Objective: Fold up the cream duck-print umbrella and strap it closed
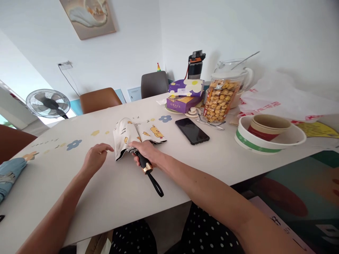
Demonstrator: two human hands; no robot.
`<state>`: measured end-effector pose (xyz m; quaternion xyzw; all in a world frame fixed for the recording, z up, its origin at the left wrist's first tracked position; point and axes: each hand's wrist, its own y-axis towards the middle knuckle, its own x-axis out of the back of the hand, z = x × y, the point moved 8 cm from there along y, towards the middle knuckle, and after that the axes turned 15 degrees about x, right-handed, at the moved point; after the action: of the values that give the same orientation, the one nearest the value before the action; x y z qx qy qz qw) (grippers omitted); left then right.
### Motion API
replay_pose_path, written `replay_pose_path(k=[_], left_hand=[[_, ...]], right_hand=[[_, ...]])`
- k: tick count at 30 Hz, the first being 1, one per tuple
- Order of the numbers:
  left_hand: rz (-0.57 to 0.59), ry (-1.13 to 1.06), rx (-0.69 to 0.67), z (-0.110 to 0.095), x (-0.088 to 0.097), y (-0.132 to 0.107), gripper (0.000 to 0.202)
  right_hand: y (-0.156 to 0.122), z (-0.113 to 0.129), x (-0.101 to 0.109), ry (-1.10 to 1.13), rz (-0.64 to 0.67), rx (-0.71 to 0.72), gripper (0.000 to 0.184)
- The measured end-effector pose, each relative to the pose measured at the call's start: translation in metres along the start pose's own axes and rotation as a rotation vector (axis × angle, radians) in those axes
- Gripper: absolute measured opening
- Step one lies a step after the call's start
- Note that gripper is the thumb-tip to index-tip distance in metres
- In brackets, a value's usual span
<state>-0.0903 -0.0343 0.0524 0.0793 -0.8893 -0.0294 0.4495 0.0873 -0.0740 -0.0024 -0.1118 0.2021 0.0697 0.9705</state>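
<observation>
A folded cream umbrella (125,135) with yellow cartoon figures and carrots lies on the table, its canopy loose and spread out in flaps. My right hand (145,151) is closed around it where the canopy meets the black handle. The handle has a gold band, and a black wrist strap hangs from its end toward me. Just left of the canopy is my left hand (96,158), fingers loosely bent with nothing seen in them. Its fingertips come close to the canopy's edge; whether they touch I cannot tell.
Right of the umbrella lies a black phone (192,131). Beyond it are glasses (212,123), purple boxes (182,102), a snack jar (221,97) and a dark bottle (195,67). Paper bowls (265,141) stand at the right. A blue folded cloth item (12,174) lies far left.
</observation>
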Motion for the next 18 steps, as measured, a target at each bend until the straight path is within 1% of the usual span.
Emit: replay_pose_path(k=[2,3,4,5,7,8,10,13,16,18], left_hand=[[-0.128,-0.12,0.123,0.0,0.013,-0.003,0.024],[-0.16,-0.186,0.169,-0.003,0.015,-0.006,0.025],[-0.161,-0.237,0.178,-0.011,0.013,-0.009,0.026],[-0.142,-0.276,0.163,-0.022,0.009,-0.012,0.028],[-0.064,-0.285,0.136,-0.044,-0.008,-0.017,0.037],[-0.031,-0.273,0.143,-0.052,-0.017,-0.018,0.04],[-0.002,-0.264,0.16,-0.063,-0.032,-0.018,0.041],[0.034,-0.358,0.244,-0.063,-0.05,-0.007,0.039],[0.112,-0.58,0.364,-0.055,-0.064,0.005,0.039],[0.186,-0.738,0.433,-0.052,-0.072,0.008,0.038]], right_hand=[[-0.001,0.002,-0.001,-0.043,-0.003,0.022,0.019],[-0.001,0.002,-0.001,-0.069,-0.006,0.028,0.019],[-0.002,0.001,-0.002,-0.093,-0.008,0.028,0.019],[-0.003,0.0,-0.003,-0.113,-0.007,0.027,0.019],[-0.004,-0.002,-0.005,-0.148,-0.002,0.029,0.02],[-0.004,-0.004,-0.006,-0.167,0.003,0.033,0.021],[-0.003,-0.006,-0.006,-0.202,0.012,0.047,0.023],[0.0,-0.009,-0.005,-0.238,0.015,0.059,0.02],[0.002,-0.008,-0.004,-0.219,0.019,0.085,0.016],[0.002,-0.005,-0.005,-0.166,0.03,0.102,0.015]])
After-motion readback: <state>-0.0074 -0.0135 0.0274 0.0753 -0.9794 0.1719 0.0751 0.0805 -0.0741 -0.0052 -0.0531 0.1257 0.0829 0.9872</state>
